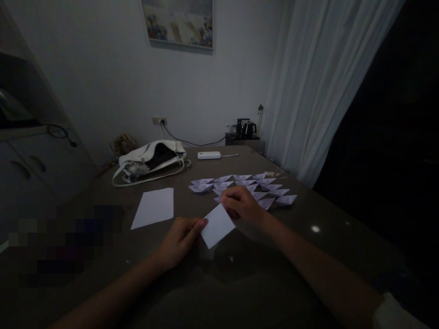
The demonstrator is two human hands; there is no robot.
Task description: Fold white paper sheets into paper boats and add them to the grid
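Note:
Between my two hands is a white sheet of paper (218, 227), small and four-sided, held tilted above the table. My left hand (181, 240) pinches its left corner between thumb and fingers. At the upper right corner, my right hand (242, 204) grips the same paper with its fingers curled in. Just beyond my right hand stand several folded paper boats (244, 183) in rows, some partly hidden behind that hand. A larger flat paper sheet (154, 208) lies on the table to the left.
A white handbag (151, 160) sits open at the table's far left. Behind the boats lies a white power bank (209, 156) with a short cable. The dark glossy table (291, 256) extends under everything. A black kettle (248, 129) stands past the far edge, beside a white curtain (302, 82).

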